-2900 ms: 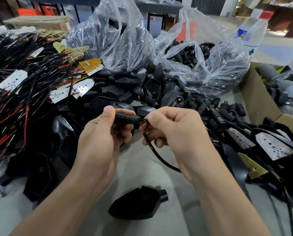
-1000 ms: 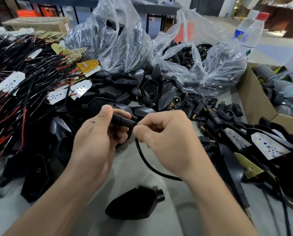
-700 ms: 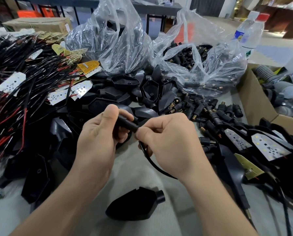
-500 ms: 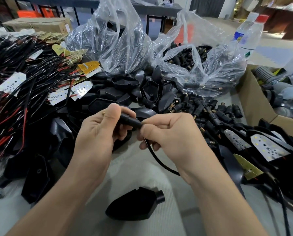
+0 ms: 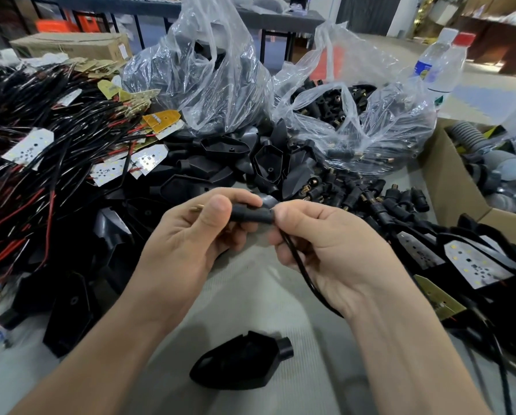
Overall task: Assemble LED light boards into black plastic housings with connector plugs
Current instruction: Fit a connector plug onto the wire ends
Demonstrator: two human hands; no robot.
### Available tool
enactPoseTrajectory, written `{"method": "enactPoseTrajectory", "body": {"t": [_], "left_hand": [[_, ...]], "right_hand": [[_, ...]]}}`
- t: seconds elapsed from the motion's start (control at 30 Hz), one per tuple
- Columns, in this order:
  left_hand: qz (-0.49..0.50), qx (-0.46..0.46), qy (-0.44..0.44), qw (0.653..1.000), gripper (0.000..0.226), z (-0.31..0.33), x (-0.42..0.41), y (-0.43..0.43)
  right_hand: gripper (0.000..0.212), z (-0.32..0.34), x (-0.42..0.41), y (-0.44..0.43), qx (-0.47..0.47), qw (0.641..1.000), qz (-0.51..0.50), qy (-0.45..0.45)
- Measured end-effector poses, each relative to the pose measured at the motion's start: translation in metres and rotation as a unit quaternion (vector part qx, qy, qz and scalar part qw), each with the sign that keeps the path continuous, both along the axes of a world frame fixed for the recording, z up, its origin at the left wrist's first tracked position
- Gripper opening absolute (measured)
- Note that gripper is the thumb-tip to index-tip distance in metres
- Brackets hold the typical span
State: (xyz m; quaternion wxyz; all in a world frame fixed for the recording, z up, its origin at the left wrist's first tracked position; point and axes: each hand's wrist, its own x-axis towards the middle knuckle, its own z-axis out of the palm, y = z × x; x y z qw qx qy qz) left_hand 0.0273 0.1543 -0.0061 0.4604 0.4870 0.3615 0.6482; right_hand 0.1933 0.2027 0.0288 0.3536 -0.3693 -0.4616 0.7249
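Note:
My left hand (image 5: 187,250) grips a black connector plug (image 5: 250,213) between thumb and fingers; a brass tip shows at its left end. My right hand (image 5: 319,238) pinches the black cable (image 5: 303,271) right where it enters the plug's right end. The cable curves down under my right wrist. A single black plastic housing (image 5: 241,365) lies on the grey table below my hands, its round neck pointing right. LED boards with wires (image 5: 475,265) lie at the right.
A heap of wired LED boards (image 5: 32,148) fills the left. Loose black housings (image 5: 265,163) and loose plugs (image 5: 367,196) lie behind my hands. Two clear plastic bags (image 5: 370,121) stand at the back, a cardboard box (image 5: 448,181) and water bottles (image 5: 442,64) at the right.
Both hands stay at the plug and cable with small shifts; my right fingers have slid along the cable up to the plug's end. The housing below has not moved.

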Motion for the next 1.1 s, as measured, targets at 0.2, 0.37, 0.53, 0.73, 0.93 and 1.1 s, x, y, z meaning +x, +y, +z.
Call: {"method": "enactPoseTrajectory", "body": {"t": [0.2,0.37,0.53,0.73,0.93,1.1], "left_hand": [[-0.010,-0.021,0.048,0.999,0.042,-0.002,-0.006,-0.001],[0.057,-0.077,0.039,0.995,0.026,-0.003,-0.005,0.002],[0.112,-0.117,0.024,0.987,0.024,-0.004,-0.004,0.003],[0.259,-0.088,0.089,0.958,0.038,-0.003,-0.008,0.004],[0.339,-0.070,0.080,0.935,0.036,-0.003,-0.011,0.004],[0.312,-0.119,-0.025,0.942,0.043,0.001,-0.009,0.006]], "right_hand": [[0.022,0.001,0.007,0.000,-0.025,0.999,0.036,0.031],[0.014,-0.003,0.006,0.002,0.121,0.985,0.011,-0.123],[0.020,-0.007,0.001,0.000,0.194,0.961,-0.025,-0.196],[0.019,-0.005,-0.006,-0.005,0.197,0.947,0.002,-0.255],[0.010,-0.005,-0.010,-0.015,0.278,0.908,-0.016,-0.314],[0.007,-0.010,-0.014,-0.019,0.350,0.860,-0.055,-0.368]]}}
